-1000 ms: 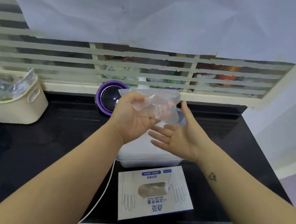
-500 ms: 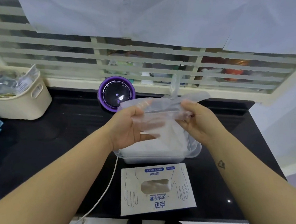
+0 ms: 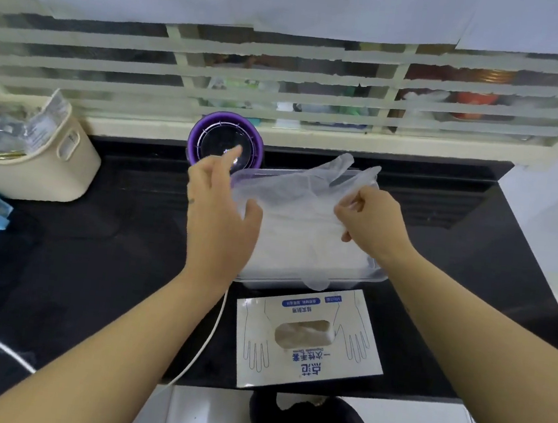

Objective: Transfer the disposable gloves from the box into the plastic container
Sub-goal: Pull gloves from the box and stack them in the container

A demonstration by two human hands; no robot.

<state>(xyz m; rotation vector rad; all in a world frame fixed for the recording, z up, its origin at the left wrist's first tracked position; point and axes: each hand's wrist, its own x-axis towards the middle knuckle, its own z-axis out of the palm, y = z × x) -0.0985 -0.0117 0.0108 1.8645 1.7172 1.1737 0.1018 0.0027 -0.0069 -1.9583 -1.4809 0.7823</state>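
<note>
Now lowered: clear plastic glove (image 3: 293,192), over rectangular translucent container (image 3: 359,282), nearly deposited. Right hand (image 3: 373,221) pinches it; left hand (image 3: 218,218) grip unclear

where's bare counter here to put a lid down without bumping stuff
Widest bare patch: black counter between the cream handled basket and the white cable. A second strip lies right of the clear plastic container and white glove box. The middle is crowded: purple round gadget, container, box, left hand, right hand pinching a clear disposable glove.
</note>
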